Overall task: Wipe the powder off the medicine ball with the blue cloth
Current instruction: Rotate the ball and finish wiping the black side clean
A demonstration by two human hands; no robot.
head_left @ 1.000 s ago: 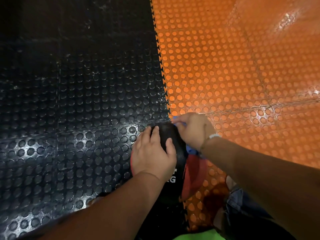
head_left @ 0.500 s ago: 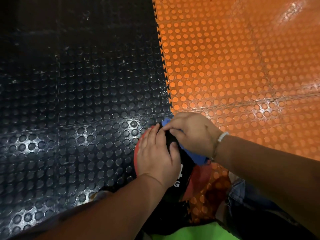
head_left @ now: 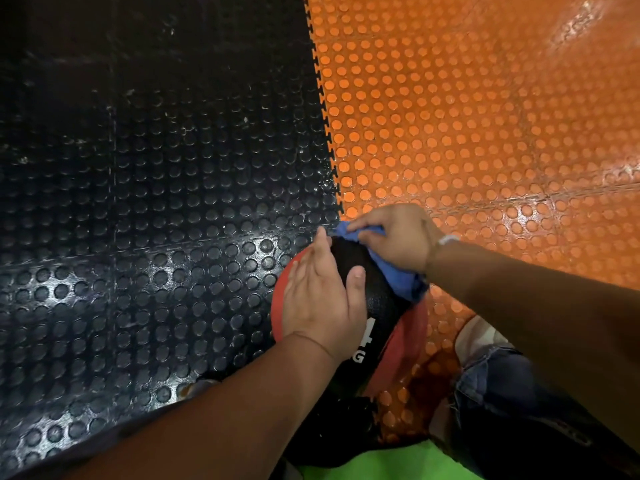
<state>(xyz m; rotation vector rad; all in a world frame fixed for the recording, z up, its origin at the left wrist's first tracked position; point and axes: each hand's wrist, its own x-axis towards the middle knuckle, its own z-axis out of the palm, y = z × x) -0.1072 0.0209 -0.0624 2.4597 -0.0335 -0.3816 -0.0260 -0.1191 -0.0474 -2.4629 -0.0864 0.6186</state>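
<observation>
Two hands cleaning a red-and-black medicine ball on studded floor mats.

I saw the left hand spread flat and wide on the ball, likely bracing it against rolling, while the right hand bunched the blue cloth against its far upper side. The ball sat where black mat meets orange mat.

Blue cloth, red-and-black medicine ball, studded black-orange floor
</observation>
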